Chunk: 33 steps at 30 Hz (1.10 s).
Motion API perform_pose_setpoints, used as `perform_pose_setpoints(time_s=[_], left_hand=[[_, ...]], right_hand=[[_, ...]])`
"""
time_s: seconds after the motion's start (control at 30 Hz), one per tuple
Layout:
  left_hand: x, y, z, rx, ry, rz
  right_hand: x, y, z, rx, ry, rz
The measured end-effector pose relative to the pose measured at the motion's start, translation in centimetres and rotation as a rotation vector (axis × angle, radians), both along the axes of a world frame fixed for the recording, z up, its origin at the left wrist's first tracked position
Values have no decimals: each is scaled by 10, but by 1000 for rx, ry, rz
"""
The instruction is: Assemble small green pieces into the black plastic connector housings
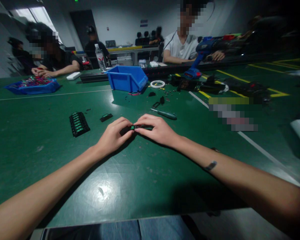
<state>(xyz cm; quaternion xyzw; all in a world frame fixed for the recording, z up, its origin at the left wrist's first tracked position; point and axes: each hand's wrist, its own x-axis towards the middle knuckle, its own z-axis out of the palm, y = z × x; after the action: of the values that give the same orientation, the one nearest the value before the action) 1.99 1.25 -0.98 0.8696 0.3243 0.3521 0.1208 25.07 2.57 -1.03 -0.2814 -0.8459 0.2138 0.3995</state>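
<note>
Both hands meet at the middle of the green table [140,180] around one small black part with a green face [135,127]. My left hand [115,135] has its fingers curled over the part's left end. My right hand [156,128] pinches the right end with its fingertips. To the left lies a row of several matching black-and-green parts [78,123], and one single part [106,117] lies between that row and my hands. A green-handled screwdriver [166,114] rests just beyond my right hand.
A blue bin [127,78] stands behind, with small loose bits and a white tape roll [157,84] beside it. A blue tray [31,86] sits far left by a seated person. Another person sits opposite near a blue power tool [200,56]. A water bottle [100,57] stands at the back.
</note>
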Motion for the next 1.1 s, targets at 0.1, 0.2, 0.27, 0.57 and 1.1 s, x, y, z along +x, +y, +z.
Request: perform_pose_setpoints(time_s=[0.1, 0.2, 0.27, 0.57, 1.1], left_hand=[[0, -1, 1, 9, -18, 1], [1, -2, 2, 11, -37, 2], [1, -3, 3, 13, -48, 0], [2, -2, 3, 28, -58, -5], [0, 0, 0, -3, -4, 30]], right_hand=[[0, 0, 0, 1, -3, -8], [0, 1, 0, 0, -10, -16], [0, 1, 0, 1, -19, -19], [0, 2, -2, 0, -22, -20], [-1, -2, 2, 33, 18, -11]])
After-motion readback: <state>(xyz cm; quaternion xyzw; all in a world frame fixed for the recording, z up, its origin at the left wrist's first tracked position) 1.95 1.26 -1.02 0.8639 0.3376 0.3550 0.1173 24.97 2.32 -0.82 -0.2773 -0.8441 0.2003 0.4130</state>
